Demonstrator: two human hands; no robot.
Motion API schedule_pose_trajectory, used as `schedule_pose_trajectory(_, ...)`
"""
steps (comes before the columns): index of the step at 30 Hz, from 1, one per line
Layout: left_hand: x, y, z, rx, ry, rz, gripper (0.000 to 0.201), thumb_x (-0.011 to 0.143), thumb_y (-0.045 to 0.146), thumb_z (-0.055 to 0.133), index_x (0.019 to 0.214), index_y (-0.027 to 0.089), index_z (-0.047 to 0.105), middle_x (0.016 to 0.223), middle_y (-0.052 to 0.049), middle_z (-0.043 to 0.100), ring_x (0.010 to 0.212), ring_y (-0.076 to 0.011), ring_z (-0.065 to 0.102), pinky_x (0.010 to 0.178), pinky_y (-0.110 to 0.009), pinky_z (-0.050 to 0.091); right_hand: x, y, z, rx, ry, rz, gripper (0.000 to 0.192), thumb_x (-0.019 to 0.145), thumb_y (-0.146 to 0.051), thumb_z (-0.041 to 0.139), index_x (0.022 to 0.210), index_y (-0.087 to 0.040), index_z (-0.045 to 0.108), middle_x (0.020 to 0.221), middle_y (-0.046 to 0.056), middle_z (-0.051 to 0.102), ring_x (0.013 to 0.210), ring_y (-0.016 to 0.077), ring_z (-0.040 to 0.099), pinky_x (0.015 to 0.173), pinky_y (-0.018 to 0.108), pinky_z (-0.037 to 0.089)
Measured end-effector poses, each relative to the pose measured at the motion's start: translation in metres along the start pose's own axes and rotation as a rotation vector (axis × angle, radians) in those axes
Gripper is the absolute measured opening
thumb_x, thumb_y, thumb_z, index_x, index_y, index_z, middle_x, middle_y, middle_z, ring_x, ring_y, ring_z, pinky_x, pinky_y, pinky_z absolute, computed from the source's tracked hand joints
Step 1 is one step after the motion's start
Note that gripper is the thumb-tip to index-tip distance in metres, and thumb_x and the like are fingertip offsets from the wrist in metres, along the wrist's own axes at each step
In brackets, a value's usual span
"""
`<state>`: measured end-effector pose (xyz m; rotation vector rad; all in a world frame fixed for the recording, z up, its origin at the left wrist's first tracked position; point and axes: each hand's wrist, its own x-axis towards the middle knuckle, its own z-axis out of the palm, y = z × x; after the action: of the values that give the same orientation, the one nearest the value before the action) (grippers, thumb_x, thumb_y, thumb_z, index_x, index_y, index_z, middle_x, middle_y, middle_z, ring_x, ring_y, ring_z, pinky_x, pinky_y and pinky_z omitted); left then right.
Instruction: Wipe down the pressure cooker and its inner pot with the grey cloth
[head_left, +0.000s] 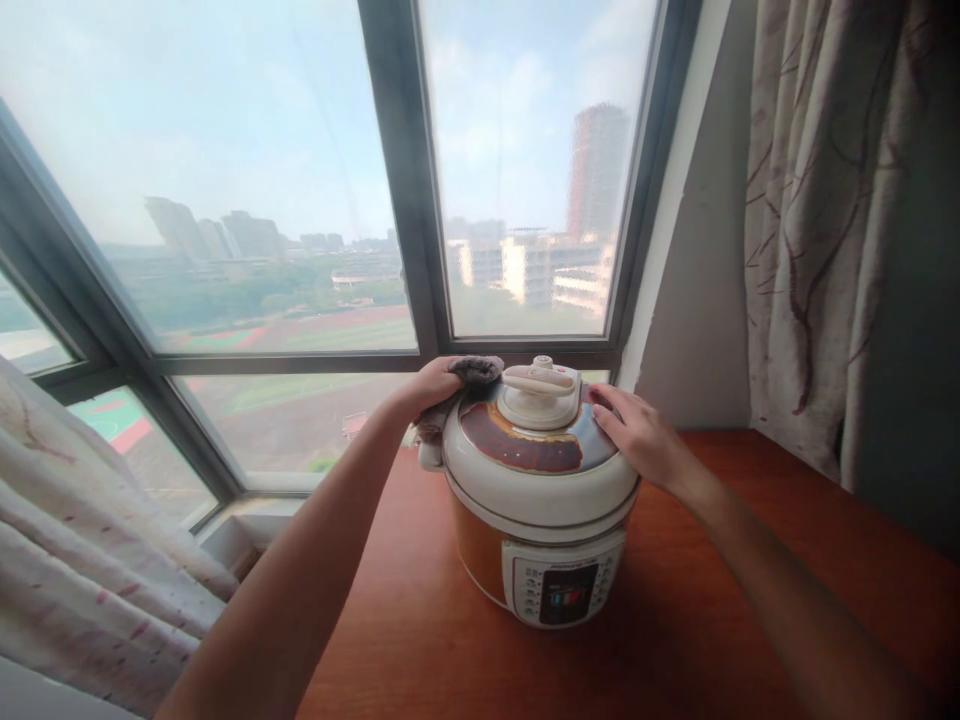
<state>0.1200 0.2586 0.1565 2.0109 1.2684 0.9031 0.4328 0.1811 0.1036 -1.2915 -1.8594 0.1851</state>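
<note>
A white and orange-brown electric pressure cooker [536, 500] stands on a reddish wooden table [712, 610], its control panel facing me. My left hand [431, 385] presses a grey cloth [469, 375] against the far left edge of the cooker's lid. On the lid's right side rests my right hand [637, 435], palm down with its fingers spread. The cream lid handle [540, 385] sits between the two hands.
A large dark-framed window [409, 200] stands right behind the cooker, with city buildings outside. Patterned curtains hang at the right [817, 230] and lie bunched at the lower left [82, 570]. The table's left edge runs close to the window sill.
</note>
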Motion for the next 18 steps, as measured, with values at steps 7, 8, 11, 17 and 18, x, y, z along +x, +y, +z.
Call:
schedule_pose_trajectory(7, 0.076, 0.008, 0.021, 0.142, -0.110, 0.059, 0.038, 0.066, 0.013, 0.056, 0.095, 0.011, 0.080, 0.094, -0.009, 0.080, 0.086, -0.0261, 0.070, 0.082, -0.036, 0.055, 0.000, -0.002, -0.002, -0.007, -0.012, 0.023, 0.049, 0.094, -0.044, 0.042, 0.129, -0.017, 0.064, 0.134, 0.015, 0.067, 0.126, 0.0306, 0.060, 0.112, 0.045, 0.042)
schedule_pose_trajectory(8, 0.083, 0.012, 0.024, 0.152, -0.120, 0.060, 0.040, 0.065, 0.012, 0.055, 0.095, 0.011, 0.080, 0.093, -0.009, 0.080, 0.085, -0.0255, 0.070, 0.081, -0.035, 0.055, 0.000, -0.002, -0.001, -0.006, -0.012, 0.023, 0.050, 0.094, -0.044, 0.042, 0.129, -0.017, 0.064, 0.134, 0.015, 0.067, 0.126, 0.0307, 0.060, 0.112, 0.045, 0.042)
schedule_pose_trajectory(11, 0.093, 0.020, 0.032, 0.180, -0.137, 0.069, 0.044, 0.063, 0.008, 0.053, 0.098, 0.010, 0.079, 0.096, -0.010, 0.080, 0.091, -0.0254, 0.070, 0.084, -0.035, 0.054, 0.001, -0.002, -0.001, -0.007, -0.014, 0.021, 0.053, 0.093, -0.044, 0.040, 0.129, -0.013, 0.063, 0.134, 0.017, 0.066, 0.126, 0.0311, 0.059, 0.113, 0.045, 0.041)
schedule_pose_trajectory(17, 0.066, 0.015, 0.020, 0.198, -0.155, 0.099, 0.045, 0.069, 0.013, 0.057, 0.109, 0.013, 0.077, 0.111, -0.011, 0.078, 0.104, -0.0293, 0.068, 0.094, -0.038, 0.052, 0.003, -0.001, 0.000, -0.021, -0.009, 0.059, 0.058, 0.092, -0.044, 0.039, 0.130, -0.007, 0.063, 0.134, 0.021, 0.066, 0.127, 0.0318, 0.058, 0.113, 0.044, 0.041)
schedule_pose_trajectory(18, 0.057, 0.014, 0.015, 0.184, -0.159, 0.087, 0.045, 0.068, 0.015, 0.058, 0.110, 0.013, 0.077, 0.111, -0.011, 0.078, 0.104, -0.0298, 0.069, 0.093, -0.039, 0.053, 0.003, -0.001, 0.001, -0.019, -0.004, 0.064, 0.058, 0.092, -0.043, 0.039, 0.130, -0.007, 0.063, 0.134, 0.021, 0.066, 0.127, 0.0315, 0.058, 0.113, 0.043, 0.041)
